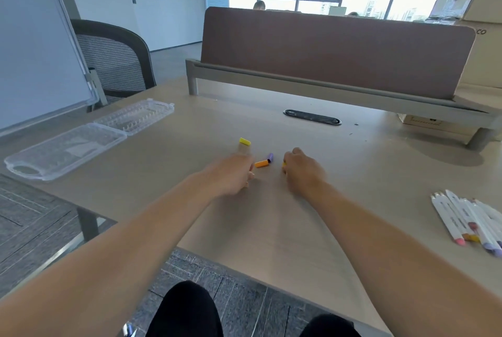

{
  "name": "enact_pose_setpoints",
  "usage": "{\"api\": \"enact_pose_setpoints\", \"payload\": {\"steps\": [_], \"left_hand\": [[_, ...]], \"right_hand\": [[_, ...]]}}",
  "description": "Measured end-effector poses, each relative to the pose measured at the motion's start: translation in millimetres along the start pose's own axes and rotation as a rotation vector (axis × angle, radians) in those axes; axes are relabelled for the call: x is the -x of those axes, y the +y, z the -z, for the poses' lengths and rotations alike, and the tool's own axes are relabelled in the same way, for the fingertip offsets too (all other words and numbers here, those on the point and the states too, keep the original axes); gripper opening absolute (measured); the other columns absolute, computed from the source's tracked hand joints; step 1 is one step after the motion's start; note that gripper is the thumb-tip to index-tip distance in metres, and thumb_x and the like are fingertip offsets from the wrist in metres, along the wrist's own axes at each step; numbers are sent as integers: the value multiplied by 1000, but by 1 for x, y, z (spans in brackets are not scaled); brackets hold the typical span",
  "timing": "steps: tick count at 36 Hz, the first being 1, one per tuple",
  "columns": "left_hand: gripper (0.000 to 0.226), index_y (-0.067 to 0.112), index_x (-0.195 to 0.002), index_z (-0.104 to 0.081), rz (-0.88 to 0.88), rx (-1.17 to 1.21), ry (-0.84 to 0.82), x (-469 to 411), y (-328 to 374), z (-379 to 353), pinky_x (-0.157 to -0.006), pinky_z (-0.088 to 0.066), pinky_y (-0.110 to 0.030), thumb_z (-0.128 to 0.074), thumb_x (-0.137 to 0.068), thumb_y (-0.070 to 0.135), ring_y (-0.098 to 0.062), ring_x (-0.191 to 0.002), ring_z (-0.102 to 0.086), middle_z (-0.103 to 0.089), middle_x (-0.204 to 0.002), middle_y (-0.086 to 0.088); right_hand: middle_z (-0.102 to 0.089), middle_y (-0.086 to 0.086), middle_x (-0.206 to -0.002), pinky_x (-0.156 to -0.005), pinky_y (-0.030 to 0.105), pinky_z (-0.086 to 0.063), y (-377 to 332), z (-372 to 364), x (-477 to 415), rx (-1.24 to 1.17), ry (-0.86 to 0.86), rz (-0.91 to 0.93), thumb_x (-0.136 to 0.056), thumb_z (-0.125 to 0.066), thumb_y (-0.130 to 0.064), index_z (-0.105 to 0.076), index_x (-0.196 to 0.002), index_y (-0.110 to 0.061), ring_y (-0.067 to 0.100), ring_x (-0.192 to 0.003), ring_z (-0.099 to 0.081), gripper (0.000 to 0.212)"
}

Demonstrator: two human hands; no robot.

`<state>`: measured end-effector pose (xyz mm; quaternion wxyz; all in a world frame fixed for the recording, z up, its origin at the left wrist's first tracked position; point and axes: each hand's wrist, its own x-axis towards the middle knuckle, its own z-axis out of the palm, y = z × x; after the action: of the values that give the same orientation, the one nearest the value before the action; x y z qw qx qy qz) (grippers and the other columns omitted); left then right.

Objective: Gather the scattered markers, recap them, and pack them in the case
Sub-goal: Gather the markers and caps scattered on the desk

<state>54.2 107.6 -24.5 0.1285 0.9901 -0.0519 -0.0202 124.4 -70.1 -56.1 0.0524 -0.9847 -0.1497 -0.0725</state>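
Three loose marker caps lie mid-table: a yellow cap (244,141), an orange cap (262,163) and a purple cap (270,157). My left hand (232,173) rests on the table just left of the orange cap with its fingers curled under; whether it holds anything is hidden. My right hand (303,171) sits just right of the caps, its fingers curled round a small yellow piece (284,165), seemingly another cap. Several uncapped white markers (467,220) lie in a bunch at the right edge. The clear plastic case (65,150) lies open at the far left, its lid (135,115) folded back.
A brown desk divider (334,51) on a grey frame runs across the back of the table. A dark cable slot (312,116) sits in front of it. A whiteboard (35,46) and an office chair (116,59) stand at the left. A cardboard box (423,121) sits behind at the right.
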Motion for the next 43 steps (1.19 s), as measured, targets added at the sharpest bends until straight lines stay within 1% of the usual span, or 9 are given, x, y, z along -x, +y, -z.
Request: {"api": "enact_pose_setpoints", "payload": {"steps": [6, 12, 14, 16, 23, 28, 31, 37, 43], "left_hand": [[17, 8, -108, -49, -7, 12, -38, 4, -7, -6, -79, -46, -36, -52, -98, 22, -32, -97, -59, -61, -106, -14], [11, 12, -95, -51, -40, -42, -30, 6, -9, -9, -75, -43, -34, -51, -98, 22, -30, -93, -56, -55, -109, -14], [12, 12, -95, -50, -43, -64, -28, 5, -11, -12, -76, -45, -34, -50, -99, 23, -31, -94, -57, -55, -109, -15], [14, 10, -98, -50, -44, -67, -22, 4, -11, -13, -79, -49, -36, -47, -100, 23, -32, -94, -58, -55, -109, -15], [17, 12, -112, -47, -9, 73, 117, 0, -22, -1, -75, -49, -38, -48, -95, 12, -26, -87, -58, -56, -90, -1], [38, 14, -131, -51, 61, 68, 118, -8, -37, 0, -93, -49, -39, -43, -94, 6, -20, -107, -63, -60, -115, -3], [43, 12, -134, -50, 68, 40, 109, -11, -42, -3, -95, -47, -36, -41, -93, 2, -19, -112, -60, -64, -114, 1], [9, 10, -105, -55, 51, 9, 107, -18, -48, -16, -86, -48, -37, -49, -99, 14, -29, -104, -59, -56, -114, -11], [15, 16, -89, -46, 84, 22, 113, -23, -43, -19, -76, -43, -35, -51, -100, 26, -34, -92, -57, -49, -108, -14]], "right_hand": [[-51, 10, -117, -69, 34, -37, -13, 0, 8, -8, -11, -31, -98, -42, -9, -51, -112, -8, 35, -103, -60, 17], [-55, 9, -116, -73, 32, -33, -18, 12, 18, -166, -45, 38, -97, -39, -10, -43, -107, -19, 30, -100, -52, 15], [-55, 8, -118, -73, 33, -37, -20, 10, 16, -170, -41, 75, -95, -39, -8, -46, -121, -19, 31, -103, -54, 29], [-52, 9, -119, -77, 37, -45, -23, 7, 13, -140, -40, 107, -96, -40, -8, -49, -129, -22, 33, -108, -55, 37], [-52, 5, -104, -76, 44, -53, -31, 5, -2, -125, 33, 117, -98, -48, -14, -63, -105, -20, 32, -92, -59, 17], [-51, 5, -115, -80, 42, -53, -35, 1, -9, -117, -8, 135, -97, -51, -13, -58, -127, -28, 31, -103, -58, 34], [-48, 5, -111, -76, 39, -52, -37, -1, -12, -63, -36, 130, -95, -51, -10, -61, -120, -27, 32, -101, -58, 31], [-45, 6, -103, -71, 36, -49, -38, 0, -12, -37, -26, 119, -97, -50, -14, -61, -104, -22, 31, -91, -56, 16], [-43, 8, -109, -65, 38, -49, -39, -4, -8, -54, -1, 100, -96, -52, -12, -56, -102, -15, 33, -88, -57, 8]]}}
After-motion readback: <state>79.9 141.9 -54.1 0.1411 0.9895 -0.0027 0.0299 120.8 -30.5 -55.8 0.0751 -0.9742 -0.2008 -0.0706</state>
